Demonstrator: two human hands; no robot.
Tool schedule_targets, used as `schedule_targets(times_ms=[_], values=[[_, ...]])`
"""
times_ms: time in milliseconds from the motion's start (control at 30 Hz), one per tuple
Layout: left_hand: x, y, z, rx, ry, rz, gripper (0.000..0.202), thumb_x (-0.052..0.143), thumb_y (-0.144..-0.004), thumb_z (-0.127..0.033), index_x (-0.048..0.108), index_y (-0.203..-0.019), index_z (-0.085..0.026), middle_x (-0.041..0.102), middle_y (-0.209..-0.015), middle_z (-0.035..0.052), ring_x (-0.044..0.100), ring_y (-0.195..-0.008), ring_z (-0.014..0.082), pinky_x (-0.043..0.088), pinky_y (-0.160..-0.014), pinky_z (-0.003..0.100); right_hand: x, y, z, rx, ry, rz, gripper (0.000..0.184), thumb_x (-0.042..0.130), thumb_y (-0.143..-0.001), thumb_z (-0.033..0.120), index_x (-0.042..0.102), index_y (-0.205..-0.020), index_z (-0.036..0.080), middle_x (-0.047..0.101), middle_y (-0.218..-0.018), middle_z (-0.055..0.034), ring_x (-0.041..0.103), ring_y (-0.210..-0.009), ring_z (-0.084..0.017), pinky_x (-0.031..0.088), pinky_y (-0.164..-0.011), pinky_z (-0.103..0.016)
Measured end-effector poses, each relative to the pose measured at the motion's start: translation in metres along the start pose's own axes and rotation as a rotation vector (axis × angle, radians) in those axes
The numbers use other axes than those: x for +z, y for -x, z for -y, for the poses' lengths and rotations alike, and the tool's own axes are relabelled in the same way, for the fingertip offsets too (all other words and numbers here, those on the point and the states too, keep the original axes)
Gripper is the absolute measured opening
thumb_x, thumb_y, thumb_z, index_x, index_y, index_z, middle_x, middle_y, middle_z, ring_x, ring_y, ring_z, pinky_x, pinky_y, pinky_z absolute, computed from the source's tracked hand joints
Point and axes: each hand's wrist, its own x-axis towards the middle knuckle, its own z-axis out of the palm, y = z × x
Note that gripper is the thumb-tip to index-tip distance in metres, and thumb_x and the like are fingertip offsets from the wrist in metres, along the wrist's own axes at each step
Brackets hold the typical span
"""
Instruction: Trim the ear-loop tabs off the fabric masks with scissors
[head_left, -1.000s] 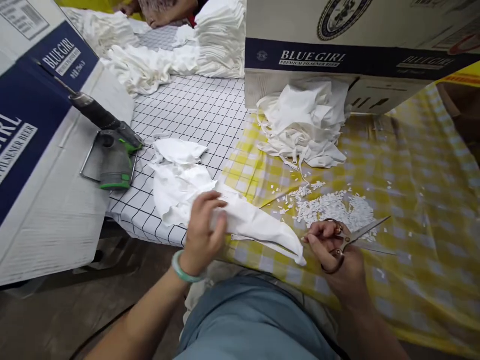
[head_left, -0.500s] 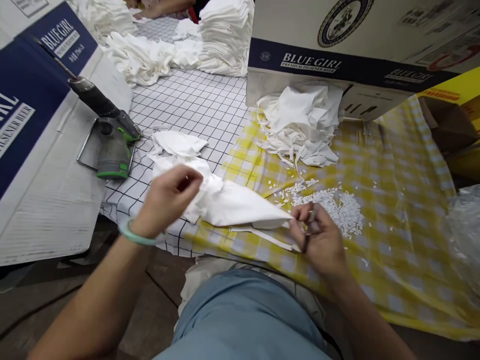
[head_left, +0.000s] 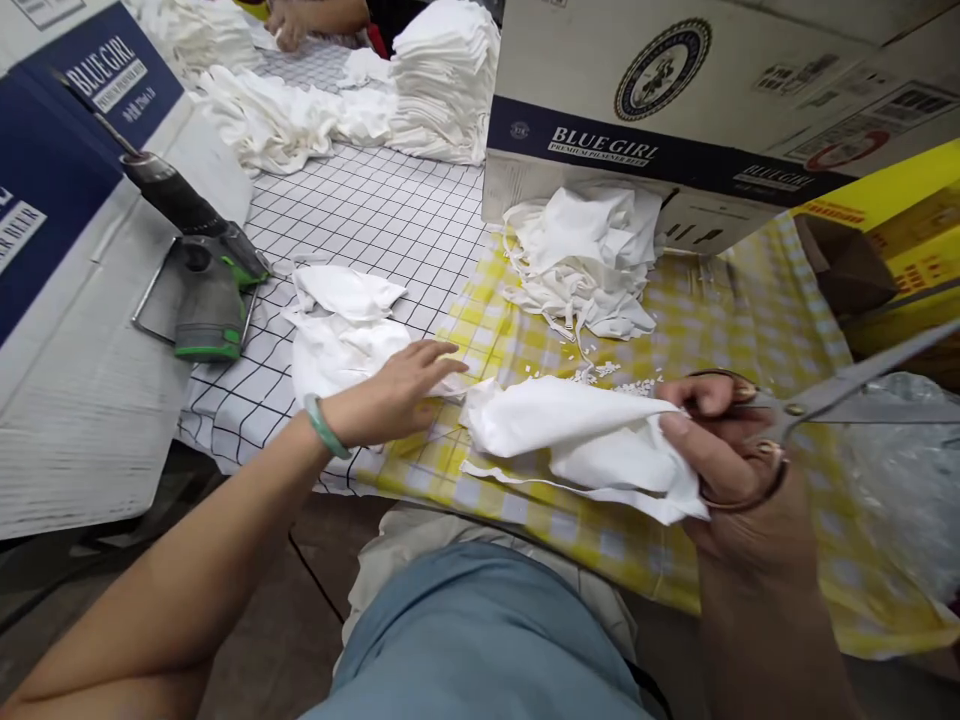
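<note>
My right hand (head_left: 739,460) has its fingers through the handle loops of a pair of scissors (head_left: 795,408), the blades pointing right and spread apart. Between its thumb and finger it also pinches a white cloth piece (head_left: 570,415), which stretches left across the yellow checked cover. A narrow white strap (head_left: 555,487) trails along its near side. My left hand (head_left: 394,395), wearing a green bangle, is open with fingers stretched out, beside more white cloth pieces (head_left: 345,345) on the grid-patterned cloth. It grips nothing that I can see.
A cordless drill (head_left: 202,270) leans by the left carton (head_left: 90,330). White cloth (head_left: 585,260) is heaped before another carton (head_left: 615,80), near small white scraps (head_left: 600,372). Folded white stacks (head_left: 446,85) and another person's hand (head_left: 289,22) are at the back. Clear plastic (head_left: 900,480) lies right.
My right hand has moved right, drawing the white cloth piece with it, and the scissors blades now show. The left hand has shifted right and its fingers have opened out.
</note>
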Motion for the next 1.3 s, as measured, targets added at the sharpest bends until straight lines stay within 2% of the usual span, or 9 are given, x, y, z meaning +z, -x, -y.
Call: schedule_targets(times_ms=[100,233,533,667,833,967,1100,1167,1300], values=[[0.0,-0.007,0.011,0.033,-0.006,-0.038,0.046,0.055,-0.08,-0.008,0.057,-0.125,-0.014,0.058,-0.124,0.016,0.051,-0.117,0.0294,0.047,-0.099,0.047,-0.006,0.003,-0.002,0.013,-0.018,0.012,0.03,0.075,-0.072,0.025,0.046,-0.08,0.025,0.053,-0.079,-0.0001,0.049,-0.058,-0.013,0.036,-0.046,-0.025],[0.019,-0.027,0.0,0.05,-0.018,-0.038,0.02,0.054,-0.082,-0.01,0.069,-0.095,-0.015,0.063,-0.106,0.0129,0.054,-0.099,0.0269,0.047,-0.09,0.044,-0.002,0.018,-0.028,0.159,-0.035,0.167,0.031,0.073,-0.075,0.029,0.043,-0.08,0.025,0.052,-0.08,0.0018,0.048,-0.056,-0.012,0.036,-0.046,-0.024],[0.047,-0.048,-0.014,0.02,0.109,-0.142,0.011,0.05,-0.079,-0.007,0.056,-0.074,-0.015,0.059,-0.084,0.0115,0.053,-0.08,0.0237,0.046,-0.076,0.039,0.009,0.043,-0.05,0.121,-0.026,0.446,0.025,0.064,-0.08,0.02,0.039,-0.077,0.023,0.046,-0.077,0.002,0.045,-0.067,-0.012,0.037,-0.058,-0.023],[0.023,-0.048,-0.021,-0.082,0.223,-0.292,0.01,0.043,-0.086,-0.01,0.049,-0.086,-0.018,0.054,-0.073,0.0024,0.049,-0.063,0.0154,0.044,-0.062,0.029,0.015,0.049,-0.051,0.136,0.004,0.596,0.023,0.062,-0.081,0.017,0.04,-0.08,0.024,0.052,-0.08,0.0013,0.05,-0.07,-0.013,0.042,-0.064,-0.025],[-0.036,-0.032,-0.065,-0.147,0.803,-0.43,0.004,0.049,-0.091,-0.017,0.049,-0.088,-0.019,0.05,-0.067,-0.0029,0.043,-0.054,0.0094,0.037,-0.05,0.022,0.054,0.024,-0.057,-0.165,0.172,0.251,0.042,0.079,-0.07,0.023,0.042,-0.092,0.025,0.056,-0.118,-0.0051,0.053,-0.11,-0.02,0.042,-0.095,-0.033],[-0.065,-0.013,-0.084,-0.142,1.143,-0.561,0.007,0.058,-0.087,-0.017,0.053,-0.083,-0.017,0.058,-0.073,0.0004,0.043,-0.054,0.0071,0.034,-0.047,0.019,0.089,0.0,-0.072,-0.106,0.148,0.339,0.029,0.072,-0.074,0.027,0.046,-0.086,0.023,0.056,-0.088,0.0015,0.054,-0.083,-0.015,0.044,-0.079,-0.028],[-0.071,0.015,-0.065,-0.216,1.285,-0.754,0.008,0.06,-0.08,-0.011,0.055,-0.08,-0.017,0.065,-0.079,0.0032,0.05,-0.055,0.0077,0.038,-0.049,0.02,0.092,-0.006,-0.08,0.03,0.063,0.351,0.02,0.066,-0.071,0.024,0.049,-0.081,0.021,0.049,-0.074,0.0047,0.047,-0.067,-0.011,0.04,-0.064,-0.024],[-0.065,0.026,-0.052,-0.293,1.356,-0.641,0.012,0.063,-0.074,-0.01,0.056,-0.08,-0.018,0.067,-0.089,0.0053,0.06,-0.066,0.0124,0.047,-0.058,0.023,0.085,-0.007,-0.077,0.061,0.025,0.367,0.019,0.066,-0.069,0.022,0.051,-0.08,0.02,0.052,-0.076,0.0038,0.049,-0.067,-0.011,0.04,-0.063,-0.023],[-0.041,0.028,-0.043,-0.45,1.549,-0.078,0.027,0.068,-0.073,-0.024,0.061,-0.098,-0.018,0.062,-0.113,0.0094,0.065,-0.082,0.0201,0.052,-0.068,0.03,0.077,-0.011,-0.064,0.074,-0.004,0.427,0.018,0.065,-0.067,0.018,0.054,-0.081,0.02,0.057,-0.079,0.0021,0.053,-0.07,-0.012,0.041,-0.062,-0.023]])
